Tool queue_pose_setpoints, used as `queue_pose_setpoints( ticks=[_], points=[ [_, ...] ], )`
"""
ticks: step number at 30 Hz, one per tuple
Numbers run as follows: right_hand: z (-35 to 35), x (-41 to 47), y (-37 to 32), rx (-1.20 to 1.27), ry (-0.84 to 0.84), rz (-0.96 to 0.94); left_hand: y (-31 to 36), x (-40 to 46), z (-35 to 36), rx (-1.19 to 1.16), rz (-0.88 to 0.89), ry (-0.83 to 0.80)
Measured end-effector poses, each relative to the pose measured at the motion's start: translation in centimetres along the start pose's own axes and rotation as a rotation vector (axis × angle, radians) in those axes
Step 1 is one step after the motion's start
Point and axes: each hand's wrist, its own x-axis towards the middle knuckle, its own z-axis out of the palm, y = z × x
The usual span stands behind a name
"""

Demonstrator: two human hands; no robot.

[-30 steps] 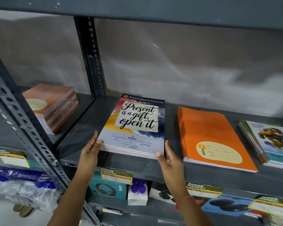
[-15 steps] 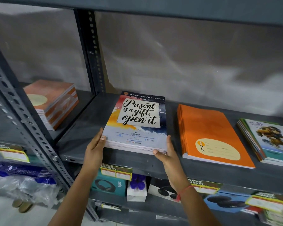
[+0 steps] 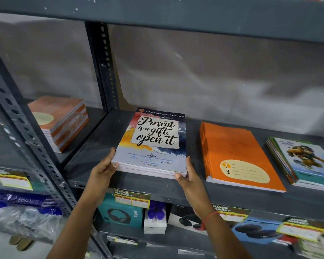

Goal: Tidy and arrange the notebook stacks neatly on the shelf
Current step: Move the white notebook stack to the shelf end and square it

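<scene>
A stack of notebooks with a "Present is a gift, open it" cover lies flat on the dark grey shelf. My left hand clasps its near left corner, thumb on the front edge. My right hand clasps the near right corner the same way. To the right lies an orange notebook stack, and further right a stack with a cartoon cover. A red-brown notebook stack sits in the bay to the left.
A perforated steel upright stands behind the stack's left side, another upright nearer on the left. The shelf below holds boxed headphones and price tags. A plastic-wrapped bundle lies lower left.
Both hands have pushed the "Present is a gift" stack a little deeper onto the shelf and squared it; the hands stay on its near corners.
</scene>
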Motion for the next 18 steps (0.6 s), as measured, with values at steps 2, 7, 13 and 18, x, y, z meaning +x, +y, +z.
queue_pose_setpoints(
  ticks=[2,7,13,18],
  points=[
    [0.1,0.1,0.1,-0.016,0.006,-0.011,-0.2,0.0,-0.1,-0.020,-0.003,0.010],
    [0.3,0.2,0.2,-0.023,0.016,-0.024,-0.1,0.0,0.3,-0.017,0.028,0.032],
    [0.4,0.0,-0.4,-0.046,0.028,-0.031,0.0,0.0,0.2,0.039,0.066,0.013],
    [-0.8,-3.2,-0.9,-0.120,0.049,-0.110,-0.1,-2.6,3.4,0.193,0.199,0.374]
  ],
)
